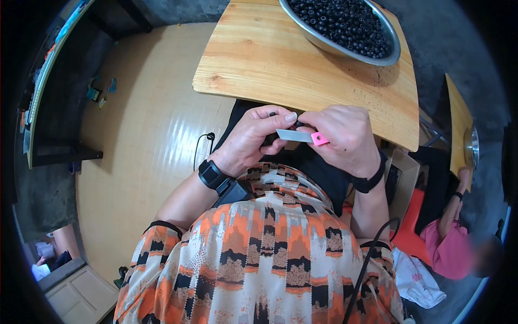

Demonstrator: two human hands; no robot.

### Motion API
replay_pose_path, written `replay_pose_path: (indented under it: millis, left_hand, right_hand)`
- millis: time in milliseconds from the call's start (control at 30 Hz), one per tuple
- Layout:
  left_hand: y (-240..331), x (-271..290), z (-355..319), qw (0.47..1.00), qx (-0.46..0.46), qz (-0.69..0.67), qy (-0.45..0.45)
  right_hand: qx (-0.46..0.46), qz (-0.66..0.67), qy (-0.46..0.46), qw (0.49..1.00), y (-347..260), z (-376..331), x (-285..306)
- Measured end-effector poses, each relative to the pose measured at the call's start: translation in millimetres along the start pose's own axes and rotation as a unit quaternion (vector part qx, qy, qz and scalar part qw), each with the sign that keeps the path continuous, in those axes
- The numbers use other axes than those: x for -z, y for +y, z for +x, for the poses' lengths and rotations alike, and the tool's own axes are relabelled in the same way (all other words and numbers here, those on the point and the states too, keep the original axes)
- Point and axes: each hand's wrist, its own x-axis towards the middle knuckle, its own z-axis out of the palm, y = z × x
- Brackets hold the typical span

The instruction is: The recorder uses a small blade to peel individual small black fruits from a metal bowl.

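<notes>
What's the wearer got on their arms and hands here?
Both hands bare, no gloves. Left hand: black wristband carrying a black box-shaped unit. Right hand: plain black wrist strap. Short orange, black and cream patterned sleeves; a black cable runs by the right arm.

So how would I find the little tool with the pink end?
Start at the wooden table with the metal bowl of small dark round things. Just below its near edge, two hands meet. The flat grey blade lies between them, and its bright pink tip against the right hand is the only pink there.
</notes>
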Motion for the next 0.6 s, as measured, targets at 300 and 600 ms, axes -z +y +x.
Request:
replay_pose_path:
  millis: [300,600]
  left_hand:
    - [-5.7,-4.1,-3.8,0.993,-0.018,-0.075,-0.086]
    - [-6.4,-0.5,-3.6,0.994,-0.035,-0.037,-0.096]
  right_hand:
    - [-0.198,0.301,0.101,0.927,-0.4,-22.3,-20.6]
    - [-0.219,0.332,0.091,0.913,-10.3,-21.4,-19.5]
